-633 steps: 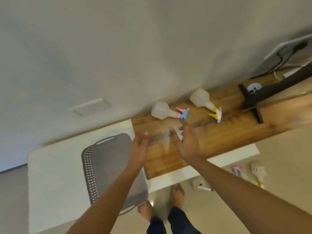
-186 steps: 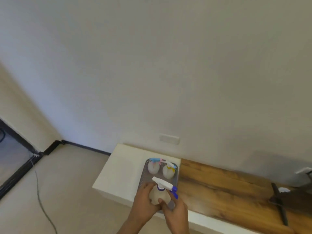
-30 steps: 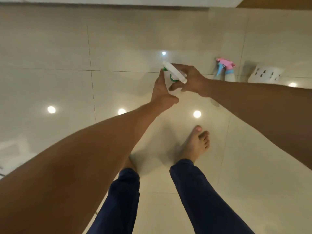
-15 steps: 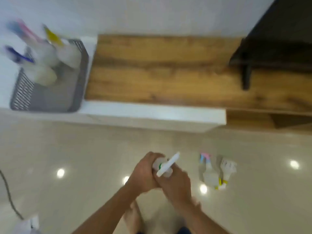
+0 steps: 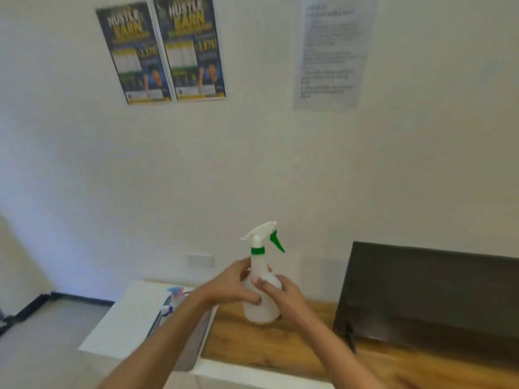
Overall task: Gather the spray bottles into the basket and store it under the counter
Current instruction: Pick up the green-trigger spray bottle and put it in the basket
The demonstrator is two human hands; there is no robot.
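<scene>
You hold 1 spray bottle (image 5: 261,293) upright in front of you, above the wooden part of the counter (image 5: 269,346). Your left hand (image 5: 233,284) wraps the bottle's body from the left, fingers (image 5: 247,297) curled around its front. Your right hand (image 5: 283,297) clasps the lower body from the right, thumb across the front. Both hands are clenched on the bottle; its green trigger points right.

The basket (image 5: 193,341) sits on the white end of the counter, just left of the bottle and largely hidden behind your left forearm. At least 1 bottle with a blue and pink head (image 5: 175,294) stands in it; the full count cannot be told. A dark panel (image 5: 427,293) stands on the counter to the right.

Step in hand, by judgement: carrying this bottle to the basket. The gathering is part done; storage under the counter is not yet begun.

The next move calls for shifting the bottle left over the basket's open top, lowering it upright into a free spot beside the bottle already there, then loosening both hands. Risk: the tall sprayer head may knock the standing bottle.
</scene>
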